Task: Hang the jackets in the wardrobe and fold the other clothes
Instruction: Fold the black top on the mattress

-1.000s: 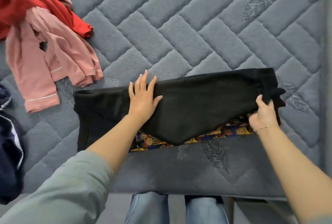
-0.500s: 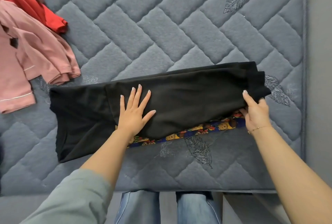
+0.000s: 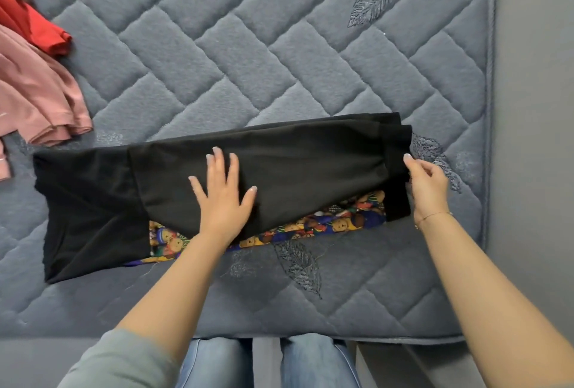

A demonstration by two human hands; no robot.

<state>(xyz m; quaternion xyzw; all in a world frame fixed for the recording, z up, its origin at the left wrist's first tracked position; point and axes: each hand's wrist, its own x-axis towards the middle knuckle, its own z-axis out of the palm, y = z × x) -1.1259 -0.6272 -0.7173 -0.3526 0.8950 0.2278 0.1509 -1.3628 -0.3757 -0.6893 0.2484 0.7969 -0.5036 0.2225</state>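
At the far left, a pink cloth garment [image 3: 37,101] and a red one [image 3: 34,33] are seen lying on the grey quilted mattress [image 3: 248,45]. The folded black fabric garment [image 3: 295,163], near the front edge, is pressed flat by the left hand [image 3: 222,198], fingers straight and spread. Its right end is pinched by the right hand [image 3: 427,182]. A colourful patterned cloth [image 3: 310,229] is glimpsed beneath.

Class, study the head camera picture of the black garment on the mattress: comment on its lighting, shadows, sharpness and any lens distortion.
Head view: soft, even light, no glare; the left hand casts only a faint shadow on the black garment, whose folds are almost lost in the dark; the mattress quilting is sharp; wide-angle distortion bows its right edge.
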